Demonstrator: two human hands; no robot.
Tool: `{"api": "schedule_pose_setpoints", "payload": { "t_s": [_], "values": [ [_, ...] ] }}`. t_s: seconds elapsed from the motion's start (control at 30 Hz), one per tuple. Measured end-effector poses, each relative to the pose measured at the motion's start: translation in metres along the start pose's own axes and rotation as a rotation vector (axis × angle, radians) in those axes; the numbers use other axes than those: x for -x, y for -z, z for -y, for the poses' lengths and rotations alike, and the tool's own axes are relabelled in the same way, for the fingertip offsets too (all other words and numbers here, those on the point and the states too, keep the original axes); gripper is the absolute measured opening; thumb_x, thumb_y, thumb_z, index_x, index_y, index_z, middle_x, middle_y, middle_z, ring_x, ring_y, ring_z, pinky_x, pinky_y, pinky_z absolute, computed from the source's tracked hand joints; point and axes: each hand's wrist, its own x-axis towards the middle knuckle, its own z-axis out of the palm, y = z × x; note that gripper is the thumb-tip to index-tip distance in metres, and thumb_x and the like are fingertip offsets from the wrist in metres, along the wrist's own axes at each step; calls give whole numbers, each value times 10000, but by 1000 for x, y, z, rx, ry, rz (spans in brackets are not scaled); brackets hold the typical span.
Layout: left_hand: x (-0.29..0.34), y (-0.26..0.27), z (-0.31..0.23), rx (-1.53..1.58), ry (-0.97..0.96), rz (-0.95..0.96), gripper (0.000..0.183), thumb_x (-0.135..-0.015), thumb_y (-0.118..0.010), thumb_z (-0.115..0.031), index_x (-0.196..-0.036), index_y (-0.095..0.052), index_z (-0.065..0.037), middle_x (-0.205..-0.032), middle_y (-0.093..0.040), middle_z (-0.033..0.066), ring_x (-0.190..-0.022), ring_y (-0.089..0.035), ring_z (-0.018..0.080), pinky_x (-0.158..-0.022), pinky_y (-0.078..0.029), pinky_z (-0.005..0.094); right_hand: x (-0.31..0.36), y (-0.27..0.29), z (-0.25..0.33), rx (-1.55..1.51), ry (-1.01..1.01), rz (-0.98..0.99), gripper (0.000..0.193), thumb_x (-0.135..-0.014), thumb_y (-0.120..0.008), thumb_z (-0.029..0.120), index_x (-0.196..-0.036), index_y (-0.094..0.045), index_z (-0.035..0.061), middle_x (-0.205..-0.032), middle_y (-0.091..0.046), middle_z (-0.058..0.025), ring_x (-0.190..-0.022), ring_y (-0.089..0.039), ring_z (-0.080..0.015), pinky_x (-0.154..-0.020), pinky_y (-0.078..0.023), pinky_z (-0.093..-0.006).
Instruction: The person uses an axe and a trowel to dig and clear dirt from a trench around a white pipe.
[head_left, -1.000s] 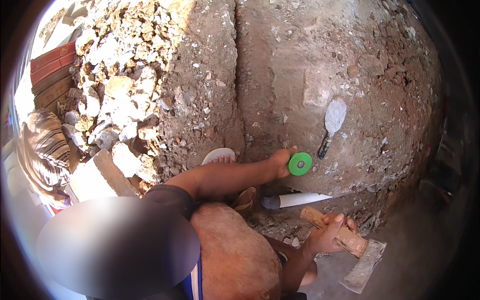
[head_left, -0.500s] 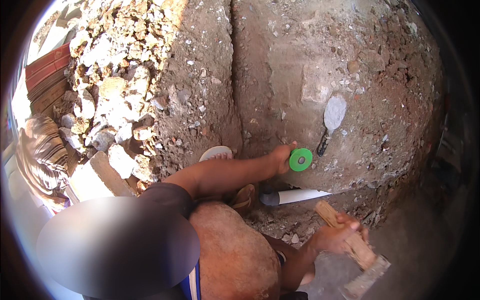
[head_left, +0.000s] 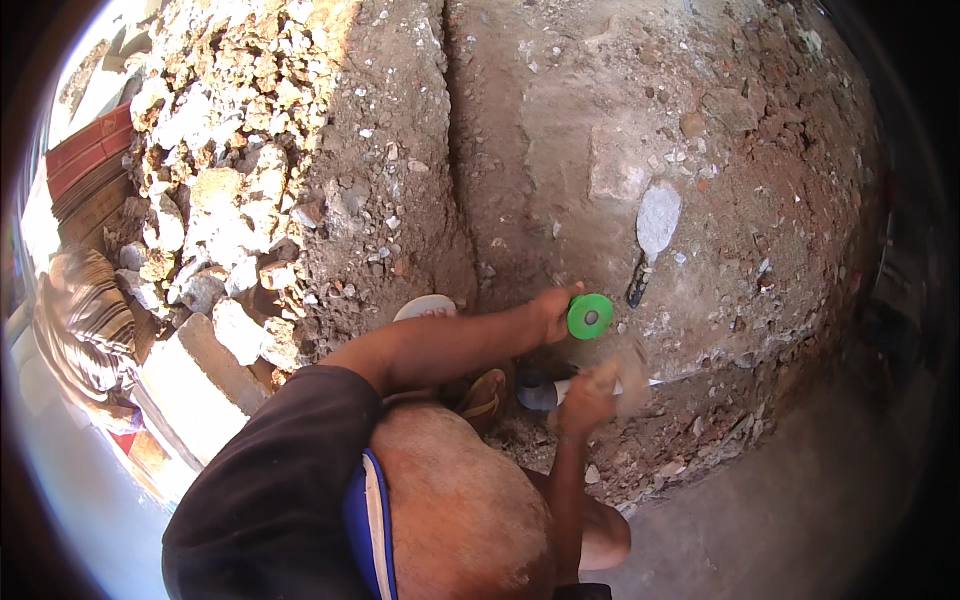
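Observation:
My left hand (head_left: 555,312) is wrapped round a chisel, mostly hidden beneath its round green guard (head_left: 588,320). The chisel's grey metal head (head_left: 591,317) shows in the middle of that guard. My right hand (head_left: 590,398) is closed round a hammer (head_left: 630,378) with a thick wooden handle, smeared by motion. It is just below and right of the chisel; I cannot tell whether the two touch. Beyond the chisel, a trowel (head_left: 659,220) with a grey oval blade and dark handle lies on the dirt.
A white pipe with a dark end (head_left: 537,395) lies below the chisel, partly hidden by my right hand. Broken rubble (head_left: 215,215) is heaped at left, beside a concrete block (head_left: 200,375) and a striped cloth (head_left: 90,320). A narrow groove (head_left: 455,130) runs through the dirt.
My right hand has swung the hammer up and left from the lower right, close to the chisel. My left hand keeps its hold on the chisel. The view has shifted slightly.

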Motion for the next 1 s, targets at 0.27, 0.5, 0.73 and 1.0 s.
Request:
{"api": "schedule_pose_setpoints", "payload": {
  "t_s": [0.27, 0.5, 0.73, 1.0],
  "values": [
    [-35, -14, 13, -11, -21, -212, 287, -990, -453, -281, -1078, -581, -41, -988, -651, 189, -878, -664, 341, -847, -535, 494, -2, 2, 37, -266, -442, 168, 277, -824, -630, -21, -1086, -543, -1, -758, -584, -80, -506, -536, -136, -450, -444, -278],
    [-100, -77, 29, -470, -125, -1040, 434, -899, -570, -364, -1178, -577, -32, -1099, -637, 188, -1132, -614, 341, -990, -444, 476, 9, 15, 39, -423, -569, 63, 279, -825, -623, -47, -1078, -511, -11, -714, -558, -86, -471, -519, -149, -439, -424, -287],
    [20, 4, 28, -28, -151, -282, 209, -964, -516, -258, -1043, -548, -68, -848, -615, 100, -721, -624, 232, -664, -537, 396, 33, 40, 25, -424, -484, -6, 271, -840, -659, -17, -1085, -546, -36, -781, -598, -97, -511, -542, -132, -468, -435, -272],
    [74, 45, 14, -270, -193, -214, 185, -975, -494, -240, -1082, -492, -89, -849, -600, 81, -706, -601, 196, -635, -520, 359, 36, 30, 46, -471, -454, 34, 284, -843, -657, -15, -1094, -529, -54, -772, -593, -100, -493, -526, -120, -444, -420, -253]
  ]
}}
